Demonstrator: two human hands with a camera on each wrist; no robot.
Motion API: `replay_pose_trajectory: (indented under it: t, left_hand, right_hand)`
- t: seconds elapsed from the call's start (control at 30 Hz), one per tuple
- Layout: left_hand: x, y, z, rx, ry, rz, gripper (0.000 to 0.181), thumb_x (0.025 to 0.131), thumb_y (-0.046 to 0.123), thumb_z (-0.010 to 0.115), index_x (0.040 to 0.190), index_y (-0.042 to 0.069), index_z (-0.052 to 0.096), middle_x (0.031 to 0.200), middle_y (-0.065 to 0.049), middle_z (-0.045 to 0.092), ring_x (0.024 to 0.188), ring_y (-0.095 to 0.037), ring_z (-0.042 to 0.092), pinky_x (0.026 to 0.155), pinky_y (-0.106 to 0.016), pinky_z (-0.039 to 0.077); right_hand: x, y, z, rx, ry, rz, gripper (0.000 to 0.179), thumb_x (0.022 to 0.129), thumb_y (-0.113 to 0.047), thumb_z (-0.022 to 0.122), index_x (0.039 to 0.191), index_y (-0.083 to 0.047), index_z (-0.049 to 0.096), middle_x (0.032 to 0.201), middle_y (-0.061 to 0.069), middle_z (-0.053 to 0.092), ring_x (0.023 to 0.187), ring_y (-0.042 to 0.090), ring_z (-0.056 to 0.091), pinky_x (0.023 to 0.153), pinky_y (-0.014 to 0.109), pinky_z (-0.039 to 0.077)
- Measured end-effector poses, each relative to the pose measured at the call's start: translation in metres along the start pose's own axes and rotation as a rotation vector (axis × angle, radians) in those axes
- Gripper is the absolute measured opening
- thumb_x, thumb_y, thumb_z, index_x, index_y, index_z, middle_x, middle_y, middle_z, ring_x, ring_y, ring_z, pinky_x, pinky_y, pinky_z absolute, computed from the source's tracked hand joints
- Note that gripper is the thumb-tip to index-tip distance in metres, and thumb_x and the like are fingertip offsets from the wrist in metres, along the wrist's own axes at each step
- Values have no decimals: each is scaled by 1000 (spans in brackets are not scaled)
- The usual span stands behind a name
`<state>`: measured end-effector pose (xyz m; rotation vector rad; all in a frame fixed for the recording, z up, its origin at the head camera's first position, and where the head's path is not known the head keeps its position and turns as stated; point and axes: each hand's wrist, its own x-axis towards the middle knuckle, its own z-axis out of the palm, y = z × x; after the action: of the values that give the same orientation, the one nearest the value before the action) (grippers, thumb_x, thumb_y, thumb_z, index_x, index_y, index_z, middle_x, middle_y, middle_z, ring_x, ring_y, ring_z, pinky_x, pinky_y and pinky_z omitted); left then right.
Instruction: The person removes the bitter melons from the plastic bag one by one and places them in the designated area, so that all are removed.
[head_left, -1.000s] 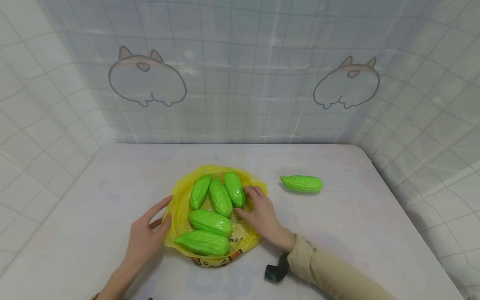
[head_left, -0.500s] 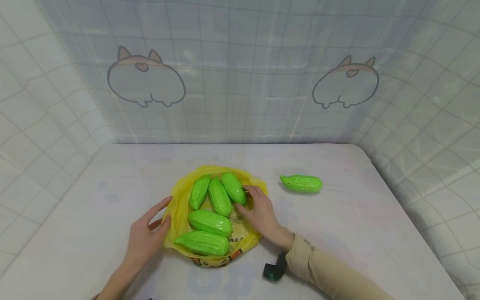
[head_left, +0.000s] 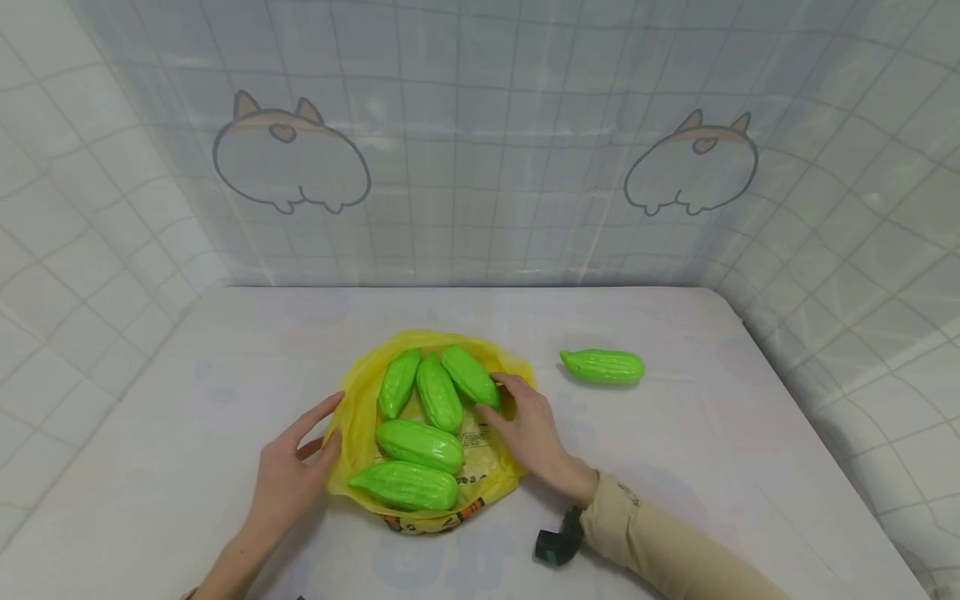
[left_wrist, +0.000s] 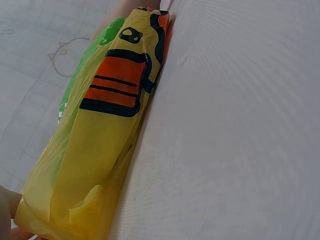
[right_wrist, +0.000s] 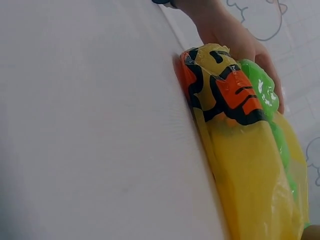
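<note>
A yellow plastic bag (head_left: 356, 417) with its mouth rolled wide stands on the table in the head view. Several glossy green bitter melons lie inside, among them a lower one (head_left: 408, 486) and an upper right one (head_left: 470, 375). My right hand (head_left: 528, 425) reaches over the bag's right rim and grips the lower end of the upper right melon between thumb and fingers. At the left rim, my left hand (head_left: 288, 475) holds the bag's edge. The left wrist view shows the bag's printed side (left_wrist: 95, 150); in the right wrist view, my left hand (right_wrist: 230, 30) is behind the bag.
Another bitter melon (head_left: 603, 367) lies on the white table (head_left: 712, 433) to the right of the bag. A black strap piece (head_left: 558, 542) hangs at my right wrist. Sheeting with a grid pattern (head_left: 480, 167) surrounds the table at the back and sides.
The upper right bitter melon has tilted, its lower end shifting right with my right hand. My left hand stays at the bag's edge. The melon outside the bag has not moved.
</note>
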<state>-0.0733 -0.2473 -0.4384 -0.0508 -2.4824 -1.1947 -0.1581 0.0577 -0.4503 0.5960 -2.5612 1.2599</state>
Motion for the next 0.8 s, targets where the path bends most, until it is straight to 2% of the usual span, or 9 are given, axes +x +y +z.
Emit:
replay_pose_trajectory:
  t: [0.33, 0.7, 0.8]
  left_hand:
    - [0, -1, 0, 5, -5, 5, 54, 92, -3, 61, 142, 19, 57, 140, -11, 60, 122, 22, 38, 83, 1, 46]
    - [1, -3, 1, -6, -7, 6, 54, 92, -3, 62, 142, 20, 57, 140, -11, 60, 122, 22, 39, 83, 1, 47]
    - [0, -3, 0, -9, -4, 9, 54, 92, -3, 61, 142, 19, 58, 140, -11, 60, 122, 22, 39, 83, 1, 47]
  right_hand:
    - [-7, 5, -12, 105, 14, -7, 45, 92, -19, 73, 132, -5, 59, 121, 11, 68, 108, 26, 66, 97, 46, 56]
    - [-18, 6, -37, 175, -29, 15, 46, 95, -27, 69, 137, -13, 58, 123, 1, 68, 111, 20, 65, 101, 50, 53]
    - [-20, 8, -43, 188, -37, 6, 46, 96, -25, 67, 139, -11, 56, 125, 2, 67, 112, 20, 65, 102, 52, 53]
